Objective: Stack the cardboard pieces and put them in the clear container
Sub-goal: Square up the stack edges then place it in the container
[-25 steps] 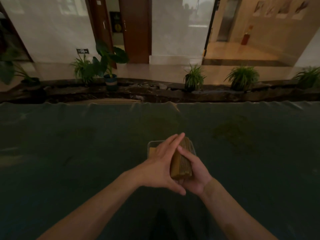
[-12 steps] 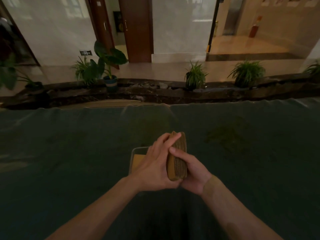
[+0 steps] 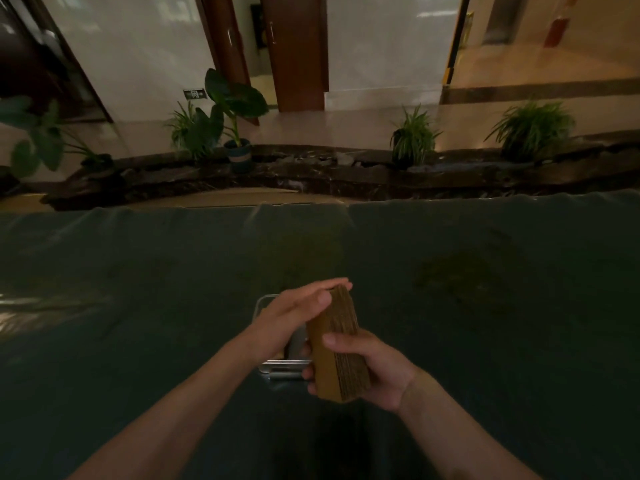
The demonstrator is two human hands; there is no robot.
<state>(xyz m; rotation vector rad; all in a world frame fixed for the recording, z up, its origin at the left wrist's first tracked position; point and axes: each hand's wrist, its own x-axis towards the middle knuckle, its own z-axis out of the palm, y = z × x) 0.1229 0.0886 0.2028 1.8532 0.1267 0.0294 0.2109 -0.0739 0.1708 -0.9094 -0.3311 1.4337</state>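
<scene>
Above dark cloth (image 3: pixel 138 306), hands (image 3: pixel 367 365) around stack (image 3: pixel 337 344)

Almost nothing could be read. A small dark sign (image 3: pixel 194 94) hung low on the pale wall beyond the plants, left of the wooden doors; it carried light marks that looked like an arrow and a figure, but they were too small and blurred to make out. A dark panel (image 3: pixel 257 31) in the doorway between the doors showed no legible lettering. The stack of cardboard pieces (image 3: pixel 337 344) bore no print.
</scene>
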